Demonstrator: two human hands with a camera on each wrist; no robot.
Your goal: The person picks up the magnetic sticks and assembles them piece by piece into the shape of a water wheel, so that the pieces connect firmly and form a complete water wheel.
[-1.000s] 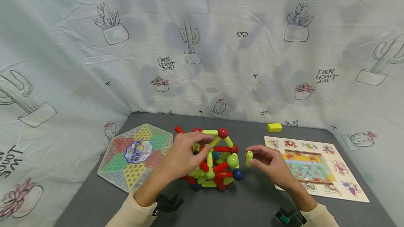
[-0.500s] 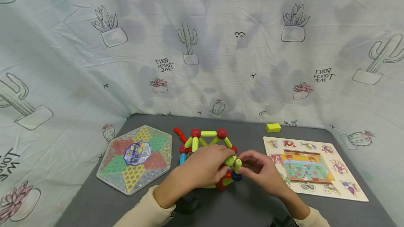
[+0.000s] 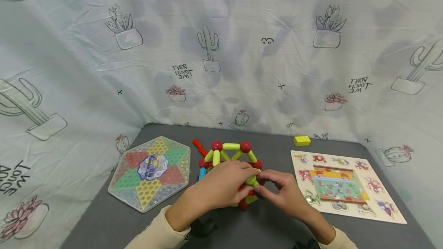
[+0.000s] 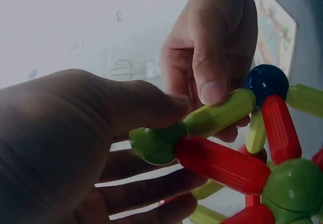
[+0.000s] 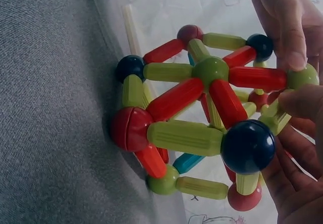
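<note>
A magnetic stick-and-ball frame (image 5: 184, 138) of red, yellow-green and blue rods with coloured balls stands on the grey table. At its upper right corner in the head view, my left hand (image 3: 221, 185) pinches a green ball (image 4: 154, 146) between thumb and fingers. A red rod (image 4: 222, 164) runs from that ball into the frame. My right hand (image 3: 285, 195) grips a yellow-green rod (image 4: 224, 114) with thumb and fingers. One end of this rod meets the green ball, and the other reaches a dark blue ball (image 4: 267, 84). The hands hide much of the frame in the head view.
Left of the frame lies a hexagonal Chinese checkers board (image 3: 174, 149). A wooden picture puzzle board (image 3: 380, 212) lies to the right, with a yellow block (image 3: 302, 140) behind it. Red rods (image 3: 199, 147) extend behind the frame. A printed curtain (image 3: 221, 49) hangs behind the table.
My left hand has come down rightward to the green ball. My right hand has brought the yellow-green rod left, from beside the frame, and tilted it from upright into place between two balls.
</note>
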